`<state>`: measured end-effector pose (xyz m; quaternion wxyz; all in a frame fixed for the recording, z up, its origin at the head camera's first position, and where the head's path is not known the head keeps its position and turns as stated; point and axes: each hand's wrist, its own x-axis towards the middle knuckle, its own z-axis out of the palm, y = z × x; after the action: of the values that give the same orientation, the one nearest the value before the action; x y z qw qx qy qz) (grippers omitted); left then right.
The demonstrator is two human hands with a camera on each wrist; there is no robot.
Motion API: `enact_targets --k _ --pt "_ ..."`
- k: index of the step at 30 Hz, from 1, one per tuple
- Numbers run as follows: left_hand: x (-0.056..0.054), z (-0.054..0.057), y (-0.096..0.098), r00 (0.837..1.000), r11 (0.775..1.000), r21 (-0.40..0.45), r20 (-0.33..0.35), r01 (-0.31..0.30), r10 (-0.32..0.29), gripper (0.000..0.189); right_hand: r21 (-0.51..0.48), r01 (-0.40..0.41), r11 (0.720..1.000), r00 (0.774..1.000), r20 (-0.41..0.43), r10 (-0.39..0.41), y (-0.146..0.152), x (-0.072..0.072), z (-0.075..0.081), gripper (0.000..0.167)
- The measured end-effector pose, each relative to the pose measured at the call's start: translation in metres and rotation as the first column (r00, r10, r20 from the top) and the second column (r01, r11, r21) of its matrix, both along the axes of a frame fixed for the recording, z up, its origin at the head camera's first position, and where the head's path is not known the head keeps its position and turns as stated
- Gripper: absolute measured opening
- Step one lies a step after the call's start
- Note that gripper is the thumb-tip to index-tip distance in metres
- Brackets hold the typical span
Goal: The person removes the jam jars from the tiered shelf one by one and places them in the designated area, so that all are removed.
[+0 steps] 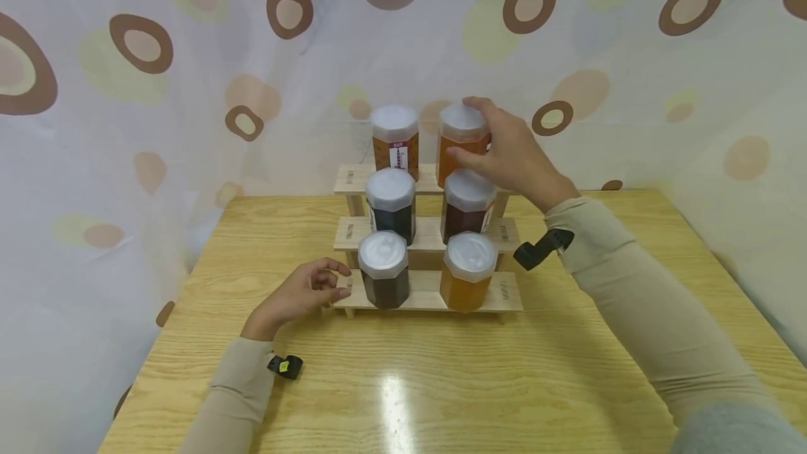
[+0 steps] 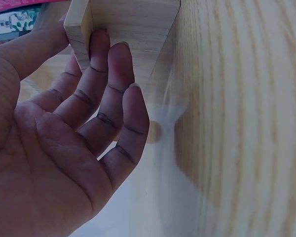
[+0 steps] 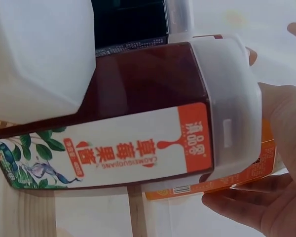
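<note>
My right hand (image 1: 513, 153) grips an orange jam jar (image 1: 463, 133) on the right of the rack's top shelf, thumb across its front and fingers at its frosted lid. In the right wrist view, a dark red strawberry jam jar (image 3: 148, 74) covers much of that orange jar. At the left end of the bottom shelf, my left hand (image 1: 302, 293) holds the wooden rack (image 1: 429, 286). The left wrist view has the board's end (image 2: 80, 29) between thumb and curved fingers. The dark jar (image 1: 386, 286) stands just right of this hand.
On the three-step rack are also a jar with a tower label (image 1: 397, 146), a black jar (image 1: 391, 212) and an amber jar (image 1: 466, 289). The rack stands on a wooden table (image 1: 315, 398), near a patterned cloth (image 1: 302, 125) hanging behind it.
</note>
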<state>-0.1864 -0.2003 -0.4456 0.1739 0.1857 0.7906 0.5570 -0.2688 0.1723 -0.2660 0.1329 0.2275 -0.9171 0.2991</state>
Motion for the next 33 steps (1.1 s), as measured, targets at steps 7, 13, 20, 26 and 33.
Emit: enact_targets --k 7,13,20,26,33 --pt "0.000 -0.001 0.001 1.000 1.000 0.003 0.000 -0.001 0.001 0.033 -0.030 0.016 0.999 0.999 -0.030 -0.017 0.002 0.002 -0.003 0.073" --pt "0.000 0.000 0.001 1.000 1.000 -0.001 -0.006 -0.003 0.003 0.032 -0.050 0.021 0.999 0.995 -0.091 -0.026 0.010 0.003 -0.003 0.071" --pt "0.002 0.002 0.001 1.000 1.000 -0.011 0.003 -0.017 0.017 0.033 -0.074 0.028 0.997 0.984 -0.173 -0.041 0.023 0.005 0.001 0.067" --pt "0.002 0.003 0.000 1.000 1.000 -0.009 0.002 -0.022 0.022 0.033 -0.103 0.071 0.992 0.982 -0.168 -0.087 0.035 0.006 0.004 0.067" --pt "0.002 0.001 0.000 1.000 1.000 -0.005 -0.008 -0.012 0.012 0.033 -0.103 0.131 0.986 0.982 -0.125 -0.143 0.055 0.013 0.006 0.068"
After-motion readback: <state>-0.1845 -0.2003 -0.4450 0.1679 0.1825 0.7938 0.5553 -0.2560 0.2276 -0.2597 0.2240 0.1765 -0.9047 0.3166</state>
